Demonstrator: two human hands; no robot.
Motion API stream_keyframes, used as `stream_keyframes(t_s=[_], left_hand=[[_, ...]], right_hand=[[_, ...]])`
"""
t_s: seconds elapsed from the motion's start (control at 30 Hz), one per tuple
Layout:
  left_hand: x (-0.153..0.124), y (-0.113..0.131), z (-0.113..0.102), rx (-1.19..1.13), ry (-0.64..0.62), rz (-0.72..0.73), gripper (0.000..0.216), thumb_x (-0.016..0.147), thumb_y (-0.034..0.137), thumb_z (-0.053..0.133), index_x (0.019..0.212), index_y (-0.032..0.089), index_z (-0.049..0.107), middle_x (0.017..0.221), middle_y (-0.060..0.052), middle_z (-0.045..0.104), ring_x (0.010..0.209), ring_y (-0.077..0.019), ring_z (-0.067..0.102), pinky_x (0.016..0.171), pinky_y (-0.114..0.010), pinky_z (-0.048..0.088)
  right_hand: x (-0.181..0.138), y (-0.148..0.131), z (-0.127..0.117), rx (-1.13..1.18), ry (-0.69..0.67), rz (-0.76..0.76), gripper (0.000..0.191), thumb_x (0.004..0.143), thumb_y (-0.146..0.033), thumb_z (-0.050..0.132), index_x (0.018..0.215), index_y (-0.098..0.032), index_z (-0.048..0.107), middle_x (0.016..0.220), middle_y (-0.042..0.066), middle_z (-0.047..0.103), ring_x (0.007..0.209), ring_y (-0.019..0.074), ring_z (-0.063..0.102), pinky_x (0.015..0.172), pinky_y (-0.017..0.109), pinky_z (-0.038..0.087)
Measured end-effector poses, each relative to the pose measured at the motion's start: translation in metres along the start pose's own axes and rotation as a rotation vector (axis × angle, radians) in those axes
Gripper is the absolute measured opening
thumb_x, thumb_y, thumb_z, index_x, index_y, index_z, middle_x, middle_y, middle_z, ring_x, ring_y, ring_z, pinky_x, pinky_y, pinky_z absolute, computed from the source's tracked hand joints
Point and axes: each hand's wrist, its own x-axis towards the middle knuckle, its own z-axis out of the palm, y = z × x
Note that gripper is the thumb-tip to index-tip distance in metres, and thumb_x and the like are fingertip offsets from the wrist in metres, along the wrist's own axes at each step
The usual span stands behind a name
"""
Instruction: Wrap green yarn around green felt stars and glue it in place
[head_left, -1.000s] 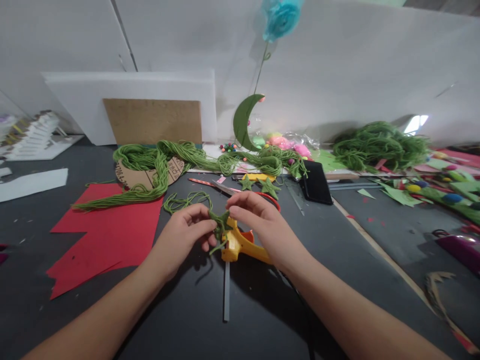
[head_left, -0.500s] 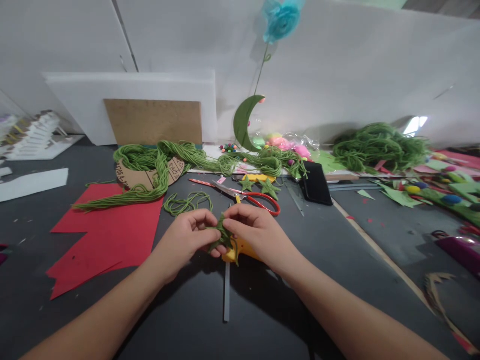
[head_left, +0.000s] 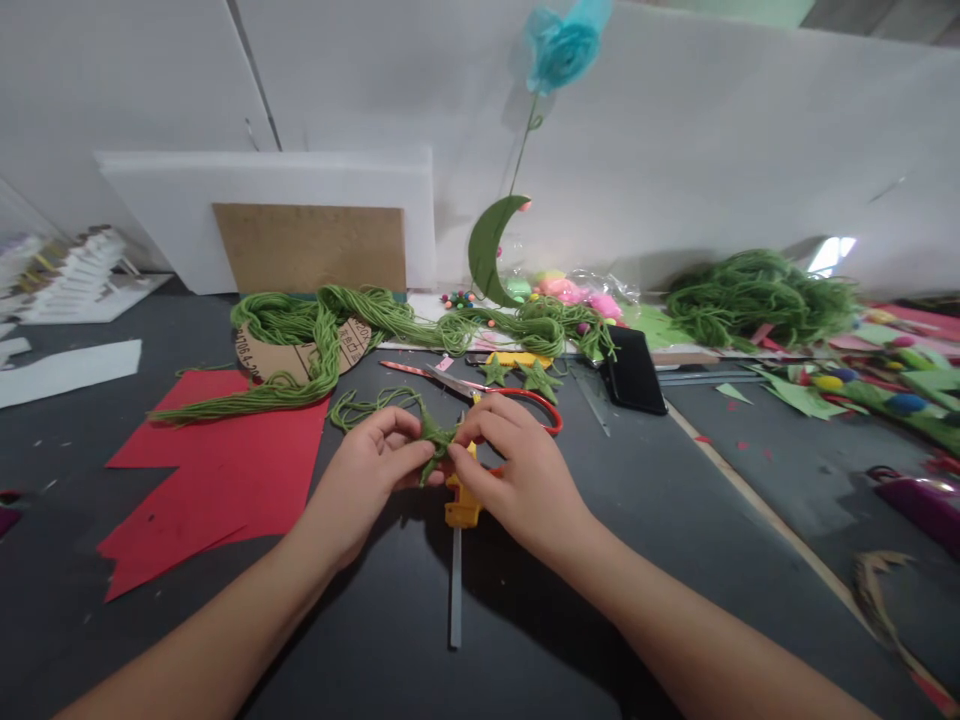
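A small green yarn-covered star [head_left: 433, 434] is held up between my two hands. My left hand [head_left: 371, 470] pinches its left side between thumb and fingers. My right hand [head_left: 517, 460] is closed at its right edge, fingertips pressed together; whether a yarn end is in them is too small to tell. Below lies a yellow glue gun [head_left: 463, 510], partly covered by my right hand, a glue stick [head_left: 455, 595] jutting from it toward me. Just beyond my hands are red-handled scissors [head_left: 553, 408], loose green yarn [head_left: 367, 404] and two more green stars [head_left: 538, 380].
Red paper [head_left: 277, 480] lies left, under a green yarn skein [head_left: 326, 345] with a cardboard piece. A black phone [head_left: 634, 372] rests right of the scissors. Behind stand a green crescent [head_left: 487, 245] and a blue flower [head_left: 564, 55]. A yarn heap [head_left: 757, 300] sits back right.
The star has turned and moved slightly up and left, its points now showing between my fingers. My right hand has shifted a little, uncovering more of the glue gun.
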Motion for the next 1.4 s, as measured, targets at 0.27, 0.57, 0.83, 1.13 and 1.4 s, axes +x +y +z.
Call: stream_keyframes(t_s=[0.27,0.57,0.83,1.13,1.4], left_hand=[[-0.0018,-0.0019,-0.0020,0.059,0.053,0.029,0.013,0.066,0.017,0.062,0.068,0.017,0.050,0.062,0.007,0.048,0.058,-0.0064,0.047,0.057,-0.018,0.038],[-0.0023,-0.0023,0.0010,-0.033,0.000,-0.017,0.016,0.065,0.017,0.064,0.066,0.017,0.049,0.061,0.006,0.050,0.055,-0.0072,0.052,0.058,-0.021,0.041],[-0.0033,-0.0055,0.0005,-0.017,-0.005,0.042,0.014,0.065,0.015,0.066,0.071,0.016,0.053,0.063,0.005,0.054,0.055,-0.0068,0.051,0.055,-0.019,0.039],[-0.0057,-0.0039,0.0048,-0.077,-0.052,0.043,0.033,0.058,0.008,0.067,0.085,0.020,0.052,0.072,0.005,0.058,0.068,-0.0088,0.054,0.065,-0.019,0.040],[-0.0027,0.0002,-0.0034,0.025,-0.010,0.026,0.023,0.065,0.016,0.066,0.085,0.019,0.054,0.066,0.006,0.055,0.057,-0.0064,0.048,0.053,-0.018,0.035]], right_hand=[[-0.0001,-0.0050,0.0001,0.169,-0.021,0.148,0.016,0.075,-0.013,0.052,0.059,-0.017,0.050,0.072,0.001,0.049,0.072,0.0135,0.049,0.065,0.027,0.040],[0.0003,-0.0026,0.0020,0.138,-0.007,0.189,0.018,0.074,-0.013,0.052,0.057,-0.017,0.050,0.067,-0.001,0.046,0.067,0.0128,0.047,0.061,0.026,0.037],[-0.0002,-0.0046,0.0001,0.086,0.041,0.131,0.015,0.075,-0.014,0.051,0.061,-0.017,0.049,0.072,0.001,0.047,0.072,0.0142,0.049,0.064,0.027,0.039],[-0.0038,-0.0039,0.0001,0.035,0.069,-0.034,0.011,0.077,-0.012,0.049,0.069,-0.019,0.048,0.082,0.004,0.050,0.079,0.0155,0.050,0.071,0.029,0.041],[-0.0041,-0.0052,-0.0005,-0.029,-0.003,-0.087,0.010,0.081,-0.015,0.045,0.073,-0.018,0.051,0.083,0.006,0.053,0.079,0.0167,0.051,0.073,0.029,0.042]])
